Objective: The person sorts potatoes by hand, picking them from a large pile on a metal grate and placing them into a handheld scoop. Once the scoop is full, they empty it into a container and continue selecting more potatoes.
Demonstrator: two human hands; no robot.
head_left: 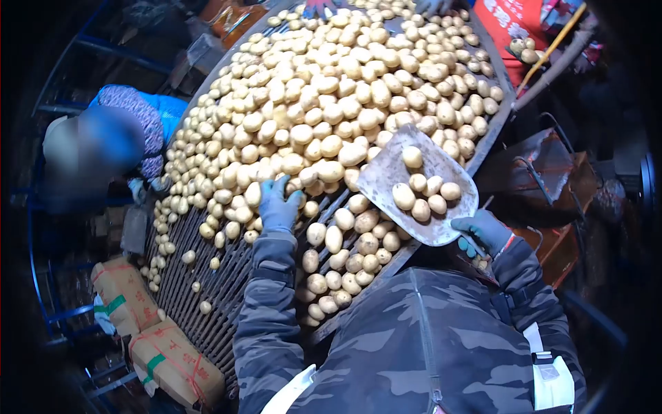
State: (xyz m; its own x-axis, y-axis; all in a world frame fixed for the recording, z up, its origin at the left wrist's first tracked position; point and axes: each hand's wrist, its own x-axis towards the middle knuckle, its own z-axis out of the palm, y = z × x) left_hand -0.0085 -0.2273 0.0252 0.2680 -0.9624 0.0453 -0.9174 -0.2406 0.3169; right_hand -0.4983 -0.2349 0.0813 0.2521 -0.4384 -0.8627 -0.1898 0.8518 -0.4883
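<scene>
In a blue-grey glove, my left hand reaches onto the near edge of a large heap of potatoes. Its fingers are spread and touch potatoes, with none visibly gripped. My right hand, gloved too, is closed around the handle of a worn metal scoop. Several potatoes lie in the scoop's pan, which is held over the right side of the heap. Between my two hands, a group of potatoes sits at the near edge of the slatted sorting table.
Across on the left, a co-worker leans at the table's edge. Strapped cardboard boxes stand at the lower left. Other gloved hands show at the far end. Rusty metal bins and a pole are on the right.
</scene>
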